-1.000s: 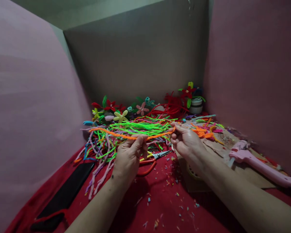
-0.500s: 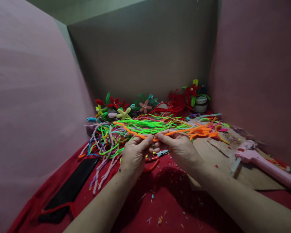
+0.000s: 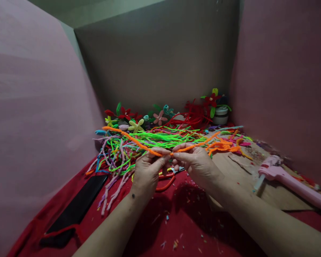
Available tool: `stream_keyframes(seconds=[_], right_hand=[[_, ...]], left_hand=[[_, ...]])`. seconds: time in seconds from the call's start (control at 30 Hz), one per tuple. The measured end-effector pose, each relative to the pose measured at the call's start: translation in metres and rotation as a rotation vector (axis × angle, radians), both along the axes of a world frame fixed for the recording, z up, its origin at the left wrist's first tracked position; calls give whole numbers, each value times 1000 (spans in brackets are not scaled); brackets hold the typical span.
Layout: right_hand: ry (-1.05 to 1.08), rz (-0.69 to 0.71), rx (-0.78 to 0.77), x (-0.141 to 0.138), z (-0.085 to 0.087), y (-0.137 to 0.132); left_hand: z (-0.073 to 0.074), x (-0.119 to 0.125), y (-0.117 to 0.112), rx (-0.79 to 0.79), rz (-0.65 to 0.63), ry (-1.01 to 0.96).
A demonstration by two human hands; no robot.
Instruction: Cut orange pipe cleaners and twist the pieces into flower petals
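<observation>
An orange pipe cleaner (image 3: 131, 138) stretches across both hands, its left end reaching out over the pile and its right end rising past my right hand. My left hand (image 3: 149, 169) pinches it near the middle between thumb and fingers. Close beside, my right hand (image 3: 194, 162) pinches the same pipe cleaner, fingertips almost meeting those of the left. Behind the hands lie bright green pipe cleaners (image 3: 163, 139) on a tangle of other colours. Partly hidden below my hands is a red-handled cutting tool (image 3: 166, 184) with metal jaws.
A pink glue gun (image 3: 289, 178) lies on brown cardboard (image 3: 238, 175) at right. On the red cloth (image 3: 149, 235), scattered with clippings, a black phone-like slab (image 3: 77, 207) lies at left. Pipe-cleaner flowers (image 3: 136, 125) and a small white pot (image 3: 220, 115) stand along the back wall.
More of the orange pipe cleaner now extends left of my left hand, and its right part angles upward. Both hands stay close together, still pinching it.
</observation>
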State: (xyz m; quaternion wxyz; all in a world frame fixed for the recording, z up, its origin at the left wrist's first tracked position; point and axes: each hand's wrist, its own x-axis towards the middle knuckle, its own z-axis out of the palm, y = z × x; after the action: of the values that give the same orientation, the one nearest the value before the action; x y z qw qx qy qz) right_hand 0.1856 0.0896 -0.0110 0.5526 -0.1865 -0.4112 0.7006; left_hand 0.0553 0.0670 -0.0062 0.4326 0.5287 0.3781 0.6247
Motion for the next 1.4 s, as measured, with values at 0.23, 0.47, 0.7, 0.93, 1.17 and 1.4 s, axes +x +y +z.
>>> stream_keyframes(seconds=[0.23, 0.47, 0.7, 0.93, 1.17, 1.4], right_hand=[[-44, -32, -8, -1, -1, 4], [-479, -31, 274, -2, -5, -3], [-660, -116, 389, -1, -17, 2], [-636, -10, 412, -1, -10, -1], [-561, 200, 257, 2, -3, 0], [-640, 152, 349, 2, -3, 0]], left_hand=[[1, 2, 0, -141, -14, 8], [-1, -1, 3, -140, -28, -13], [1, -1, 4, -198, -135, -66], [1, -4, 6, -257, -178, -34], [4, -5, 4, -225, -268, -90], [1, -10, 6, -242, -312, -11]])
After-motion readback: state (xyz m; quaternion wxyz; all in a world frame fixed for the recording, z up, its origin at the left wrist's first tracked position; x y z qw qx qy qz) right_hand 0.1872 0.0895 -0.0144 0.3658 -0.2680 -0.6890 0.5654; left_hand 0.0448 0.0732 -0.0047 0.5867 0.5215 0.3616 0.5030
